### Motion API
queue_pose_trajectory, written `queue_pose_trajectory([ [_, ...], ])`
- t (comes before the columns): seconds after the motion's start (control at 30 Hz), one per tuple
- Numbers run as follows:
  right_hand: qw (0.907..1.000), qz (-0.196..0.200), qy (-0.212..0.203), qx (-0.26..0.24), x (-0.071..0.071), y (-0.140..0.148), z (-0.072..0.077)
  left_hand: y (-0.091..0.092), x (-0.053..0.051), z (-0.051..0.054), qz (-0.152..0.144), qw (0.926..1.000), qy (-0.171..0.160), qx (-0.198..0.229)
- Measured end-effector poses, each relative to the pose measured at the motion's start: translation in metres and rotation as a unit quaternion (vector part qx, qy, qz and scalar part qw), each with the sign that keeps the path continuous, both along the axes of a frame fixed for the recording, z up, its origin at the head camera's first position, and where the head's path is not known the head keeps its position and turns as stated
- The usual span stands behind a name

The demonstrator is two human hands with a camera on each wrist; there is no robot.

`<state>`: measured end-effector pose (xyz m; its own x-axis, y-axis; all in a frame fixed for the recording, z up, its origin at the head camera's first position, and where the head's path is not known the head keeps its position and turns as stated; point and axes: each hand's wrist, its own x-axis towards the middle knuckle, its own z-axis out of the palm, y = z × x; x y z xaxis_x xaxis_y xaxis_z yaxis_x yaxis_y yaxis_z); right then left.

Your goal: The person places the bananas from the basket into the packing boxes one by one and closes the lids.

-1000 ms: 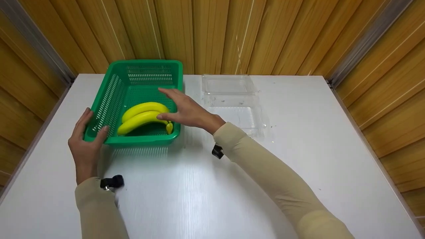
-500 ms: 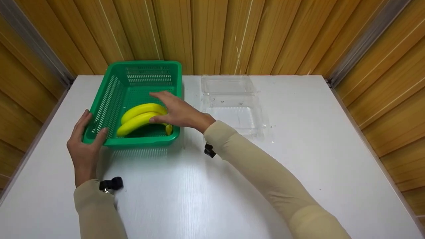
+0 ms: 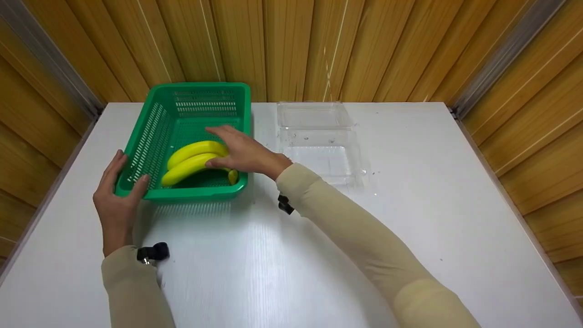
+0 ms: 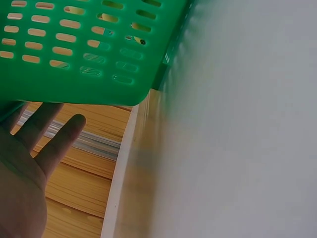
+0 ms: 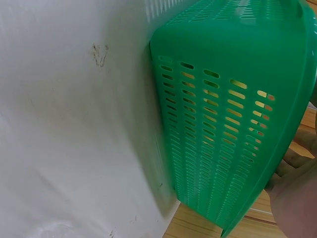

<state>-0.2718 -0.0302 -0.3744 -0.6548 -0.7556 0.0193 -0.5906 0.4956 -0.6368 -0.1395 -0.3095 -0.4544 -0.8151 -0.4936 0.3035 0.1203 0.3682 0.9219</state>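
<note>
In the head view, a bunch of yellow bananas [image 3: 189,169] lies in the near part of a green plastic basket [image 3: 196,193], its stem end towards the right wall. My right hand [image 3: 248,152] reaches over the basket's right rim, its fingers stretched out above the bananas. Its thumb is at the nearer banana; firm contact cannot be told. At the near left corner is my left hand [image 3: 116,200], thumb over the rim and fingers along the outer wall. Those fingers [image 4: 59,141] look straight and spread in the left wrist view. Both wrist views show the basket's slotted walls from outside.
A clear plastic clamshell box [image 3: 319,171] lies unfolded on the white table [image 3: 273,273], right of the basket. Wood-panelled walls [image 3: 291,50] stand behind the table and at both sides.
My right hand has shifted slightly left and lower over the bananas, then stayed there. The left hand, basket and clamshell box look unmoved.
</note>
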Motion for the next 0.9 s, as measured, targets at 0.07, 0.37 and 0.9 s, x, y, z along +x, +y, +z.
queue_pose_trajectory([
  [0.07, 1.0000, -0.003, -0.006, 0.004, 0.000, -0.001, -0.001, 0.000, 0.001, 0.000, 0.000, 1.0000, -0.004, -0.003],
  [0.37, 0.9998, -0.005, -0.016, 0.011, 0.001, -0.010, -0.002, 0.001, 0.003, 0.002, 0.003, 0.9999, -0.014, -0.008],
  [0.9, 0.9969, -0.006, 0.047, 0.063, -0.004, -0.023, -0.010, -0.002, -0.002, -0.004, 0.004, 0.9999, 0.000, -0.017],
])
